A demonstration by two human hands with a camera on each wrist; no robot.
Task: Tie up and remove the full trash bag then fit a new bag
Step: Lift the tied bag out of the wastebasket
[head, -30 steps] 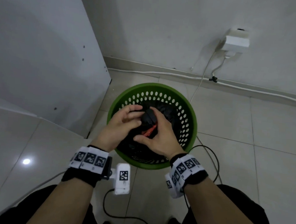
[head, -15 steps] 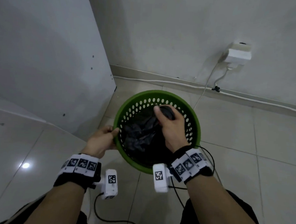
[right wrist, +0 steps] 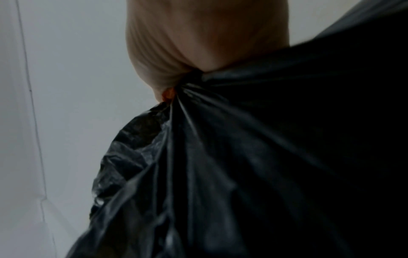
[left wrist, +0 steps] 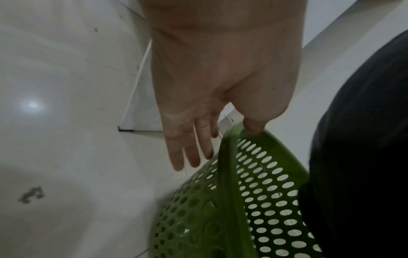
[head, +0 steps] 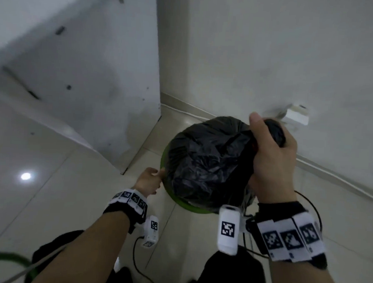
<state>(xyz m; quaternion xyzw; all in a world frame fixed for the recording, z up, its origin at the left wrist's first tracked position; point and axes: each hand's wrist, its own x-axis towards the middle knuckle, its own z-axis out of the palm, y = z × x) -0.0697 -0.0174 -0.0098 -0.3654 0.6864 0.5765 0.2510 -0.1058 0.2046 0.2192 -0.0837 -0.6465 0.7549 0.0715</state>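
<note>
The full black trash bag (head: 204, 164) hangs above the green perforated basket (head: 186, 206), most of it raised over the rim. My right hand (head: 271, 150) grips the bag's gathered neck in a fist. In the right wrist view the black bag (right wrist: 243, 165) fans out below my right hand (right wrist: 176, 52), with a bit of orange tie (right wrist: 167, 95) showing at the neck. My left hand (head: 150, 180) is at the basket's left rim. The left wrist view shows my left hand (left wrist: 223, 144) with its thumb on the green basket's rim (left wrist: 229, 200) and its fingers straight outside the wall.
A white cabinet panel (head: 86, 92) stands to the left, close to the basket. A white plug adapter (head: 297, 114) sits on the wall behind, with a cable along the skirting. A black cable (head: 314, 206) loops on the tiles by my right wrist.
My right hand has pulled the bag upward, out of the basket. The left hand went from the bag's neck to the basket rim and stays there. The view has tilted up.
</note>
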